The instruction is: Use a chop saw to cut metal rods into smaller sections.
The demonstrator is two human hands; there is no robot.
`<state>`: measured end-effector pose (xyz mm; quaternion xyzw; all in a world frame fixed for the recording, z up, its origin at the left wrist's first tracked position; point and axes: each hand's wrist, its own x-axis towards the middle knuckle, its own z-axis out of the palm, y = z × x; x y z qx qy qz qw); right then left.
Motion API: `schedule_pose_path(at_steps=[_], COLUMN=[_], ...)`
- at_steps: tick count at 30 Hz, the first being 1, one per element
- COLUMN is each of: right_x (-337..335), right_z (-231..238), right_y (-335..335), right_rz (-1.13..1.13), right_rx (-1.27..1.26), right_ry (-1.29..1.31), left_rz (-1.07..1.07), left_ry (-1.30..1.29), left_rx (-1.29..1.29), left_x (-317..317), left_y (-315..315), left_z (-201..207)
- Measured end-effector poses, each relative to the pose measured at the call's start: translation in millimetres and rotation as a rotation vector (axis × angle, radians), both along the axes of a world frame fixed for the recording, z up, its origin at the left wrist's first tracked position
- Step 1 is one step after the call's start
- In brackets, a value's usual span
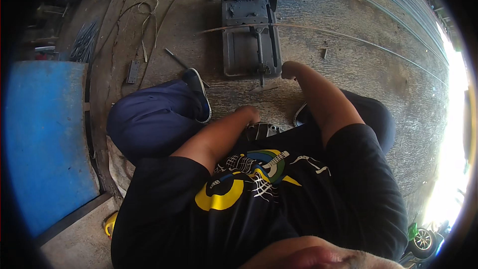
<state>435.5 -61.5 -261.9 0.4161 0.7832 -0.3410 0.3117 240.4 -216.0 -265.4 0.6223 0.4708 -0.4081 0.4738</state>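
Note:
A dark metal cut-off saw (pixel 233 50) stands on the boards in front of me, its flat base toward me. Across that base lies a thin brownish metal rod (pixel 343 36), next to the saw's clamp screw (pixel 260 52). My right hand (pixel 290 70) is curled at the base's near right corner; what its fingers hold, if anything, is hidden. Close to my lap, my left hand (pixel 250 115) hangs bent downward beside a black and silver object (pixel 263 130) that I cannot identify. The left fingers are mostly hidden.
My shod foot (pixel 198 94) rests left of the saw, near a dark bar (pixel 179 61). A looped cord (pixel 147 25) and a perforated metal piece (pixel 133 71) lie farther left. Long metal rods (pixel 393 10) run along the far right. A blue panel (pixel 47 139) stands at left.

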Motion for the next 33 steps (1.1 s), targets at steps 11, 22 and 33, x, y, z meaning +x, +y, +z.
schedule_pose_path(at_steps=[11,22,33], right_x=[-51,-94,-118], right_z=[27,30,11], right_y=[-4,45,72], right_rz=[-0.181,0.195,-0.289], right_rx=[-0.256,-0.172,0.275], right_ry=[0.061,0.005,0.599], left_rz=[0.606,1.546,2.243], left_ry=[0.131,-0.066,-0.519], left_rx=[0.311,0.61,0.363], left_x=[-68,-124,-118], left_y=[60,219,295], left_z=[-15,-70,-44])
